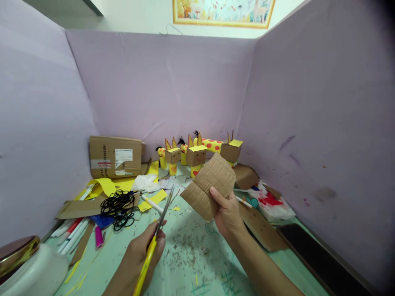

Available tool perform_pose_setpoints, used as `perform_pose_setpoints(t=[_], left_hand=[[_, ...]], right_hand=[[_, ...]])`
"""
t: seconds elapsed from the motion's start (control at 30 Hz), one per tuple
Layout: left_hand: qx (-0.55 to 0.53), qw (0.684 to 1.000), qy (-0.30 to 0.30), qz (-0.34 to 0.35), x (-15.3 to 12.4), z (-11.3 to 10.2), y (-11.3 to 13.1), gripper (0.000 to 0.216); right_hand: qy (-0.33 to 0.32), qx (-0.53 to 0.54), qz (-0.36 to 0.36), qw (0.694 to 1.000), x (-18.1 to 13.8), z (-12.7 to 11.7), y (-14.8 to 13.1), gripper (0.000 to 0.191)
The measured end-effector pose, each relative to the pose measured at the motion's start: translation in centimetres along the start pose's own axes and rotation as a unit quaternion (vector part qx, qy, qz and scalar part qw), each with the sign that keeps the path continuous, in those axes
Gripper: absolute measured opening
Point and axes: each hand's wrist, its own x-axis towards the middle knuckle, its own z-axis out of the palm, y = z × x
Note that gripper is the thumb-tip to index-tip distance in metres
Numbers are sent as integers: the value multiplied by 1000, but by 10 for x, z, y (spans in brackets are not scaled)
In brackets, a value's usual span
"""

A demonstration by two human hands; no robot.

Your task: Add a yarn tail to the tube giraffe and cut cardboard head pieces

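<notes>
My left hand (142, 250) is closed around yellow-handled scissors (149, 259), seen nearly edge-on near the pivot. Their narrow metal blades point up and away from me. With thumb in front and fingers behind, my right hand (228, 213) grips a creased piece of brown cardboard (212, 181), held up over the table. A gap separates the scissors from the cardboard. Behind it stand several yellow animal figures with orange spots, among them one with a cardboard box head (196, 156) and pointed horns; the cardboard partly covers the right-hand one.
Brown scraps (185, 250) litter the green table. To the left lie tangled black cord (119, 207), markers (74, 234), yellow paper (103, 187) and a cardboard box (115, 158). A white jar (46, 267) stands near left; a dark flat device (321, 259) lies right. Pale panels enclose three sides.
</notes>
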Motion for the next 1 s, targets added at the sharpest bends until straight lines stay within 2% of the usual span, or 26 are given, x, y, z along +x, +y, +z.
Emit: perform_pose_setpoints(t=[0.17, 0.2, 0.23, 0.27, 0.33, 0.4, 0.5, 0.57, 0.67, 0.8, 0.9, 1.0], left_hand=[[82, 991, -13, 105, 2, -8, -11, 34], [90, 989, -32, 115, 4, -9, -16, 35], [97, 984, -74, 127, 6, -9, -20, 36], [99, 982, -79, 137, 7, -9, -24, 36], [100, 986, -41, 125, 9, -9, -26, 34], [91, 993, 18, 73, 9, -9, -22, 32], [3, 996, 93, -15, 10, -10, -7, 37], [-96, 991, 86, -36, 12, -11, 1, 43], [-204, 977, 41, -53, 15, -14, 5, 47], [-279, 959, 22, -53, 15, -17, 2, 48], [-321, 944, 46, -64, 16, -20, 2, 54], [-358, 927, 72, -89, 22, -26, 5, 57]], right_hand=[[-2, 15, -26, 1000, 2, 0, -7, 59], [-5, 17, -32, 999, 2, 1, -8, 59], [-8, 15, -38, 999, 2, 0, -7, 59], [-12, 9, -46, 999, 3, 0, -7, 59], [-17, -16, -57, 998, 4, -1, -6, 58], [-34, -51, -50, 997, 3, -2, -4, 56], [-117, -102, 11, 988, -7, 0, -1, 55], [-196, -129, 77, 969, -19, 2, 3, 52], [-295, -152, 148, 932, -37, 5, 12, 50], [-339, -178, 166, 909, -47, 5, 24, 50], [-369, -190, 173, 893, -46, 3, 26, 46], [-414, -200, 211, 863, -43, 0, 22, 45]])
